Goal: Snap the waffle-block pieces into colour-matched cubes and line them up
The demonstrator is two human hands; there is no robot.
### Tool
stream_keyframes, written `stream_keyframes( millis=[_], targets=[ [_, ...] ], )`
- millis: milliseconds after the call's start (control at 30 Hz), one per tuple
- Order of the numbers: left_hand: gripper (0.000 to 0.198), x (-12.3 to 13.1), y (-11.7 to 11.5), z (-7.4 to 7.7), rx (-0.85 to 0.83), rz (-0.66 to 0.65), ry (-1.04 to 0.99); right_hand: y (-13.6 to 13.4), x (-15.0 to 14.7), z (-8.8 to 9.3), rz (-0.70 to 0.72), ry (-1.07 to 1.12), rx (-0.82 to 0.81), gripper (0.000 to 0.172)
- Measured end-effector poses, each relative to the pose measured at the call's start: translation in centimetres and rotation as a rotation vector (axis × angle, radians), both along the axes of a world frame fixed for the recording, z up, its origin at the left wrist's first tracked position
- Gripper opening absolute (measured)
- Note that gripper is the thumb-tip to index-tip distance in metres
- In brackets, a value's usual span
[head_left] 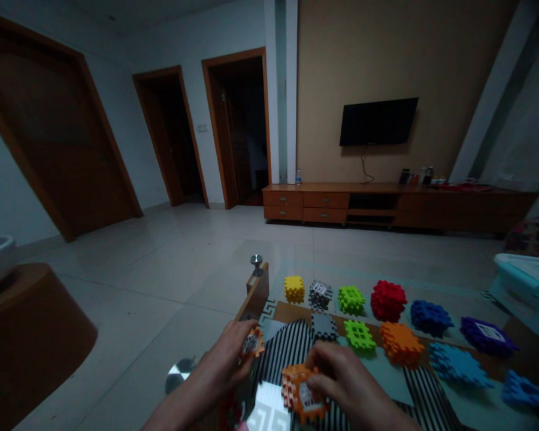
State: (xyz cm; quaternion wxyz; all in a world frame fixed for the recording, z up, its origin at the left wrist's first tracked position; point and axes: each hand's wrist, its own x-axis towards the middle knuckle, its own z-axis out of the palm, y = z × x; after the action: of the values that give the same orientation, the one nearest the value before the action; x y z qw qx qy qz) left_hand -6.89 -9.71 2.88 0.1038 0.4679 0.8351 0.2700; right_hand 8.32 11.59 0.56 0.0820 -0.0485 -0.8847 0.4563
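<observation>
My left hand [229, 350] is closed around an orange puzzle block [252, 343] with notched edges and a printed face, near the table's left edge. My right hand [336, 374] grips a stack of orange puzzle blocks [303, 392], thumb and fingers on its side and top; a printed panel shows on its upper face. Just past my right hand lie a grey puzzle block [324, 327] and a green puzzle block [360, 335]. An orange stack [401, 343] sits to their right.
A back row holds yellow [294, 289], black-grey [320, 294], green [351, 299], red [388, 300], dark blue [430, 317] and purple [487, 335] stacks. Light blue stacks [460, 364] lie front right. A lidded plastic box [525, 293] stands at right. A brown stool [36, 341] is at left.
</observation>
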Motion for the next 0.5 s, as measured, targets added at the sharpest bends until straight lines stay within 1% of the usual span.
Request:
stream_keyframes(
  millis=[67,133,200,267,333,400,433,500],
  targets=[
    [0.047,1.3,0.6,0.7,0.024,0.014,-0.016,-0.4,-1.6,-0.2,-0.041,-0.014,0.03,0.019],
    [0.048,2.7,1.3,1.2,0.041,0.003,-0.028,-0.6,-2.5,-0.8,-0.077,0.002,0.154,0.019],
    [0.047,4.0,2.1,1.6,0.049,-0.022,-0.051,-0.7,-2.8,-1.1,-0.096,0.036,0.261,0.02],
    [0.043,5.1,3.0,1.8,0.039,-0.062,-0.067,-0.3,-2.3,-1.0,-0.103,0.068,0.309,0.022],
    [0.036,5.9,4.0,1.8,-0.003,-0.102,-0.051,0.5,-1.1,-0.4,-0.101,0.072,0.33,0.022],
    [0.03,6.5,5.0,1.5,-0.068,-0.144,0.0,1.5,0.7,0.2,-0.069,0.05,0.362,0.022],
    [0.028,6.7,5.4,1.2,-0.105,-0.164,0.029,1.9,2.0,0.3,-0.023,0.018,0.374,0.023],
    [0.027,6.8,5.9,0.4,-0.159,-0.195,0.078,2.5,5.0,0.0,0.123,-0.08,0.357,0.022]
  ],
)
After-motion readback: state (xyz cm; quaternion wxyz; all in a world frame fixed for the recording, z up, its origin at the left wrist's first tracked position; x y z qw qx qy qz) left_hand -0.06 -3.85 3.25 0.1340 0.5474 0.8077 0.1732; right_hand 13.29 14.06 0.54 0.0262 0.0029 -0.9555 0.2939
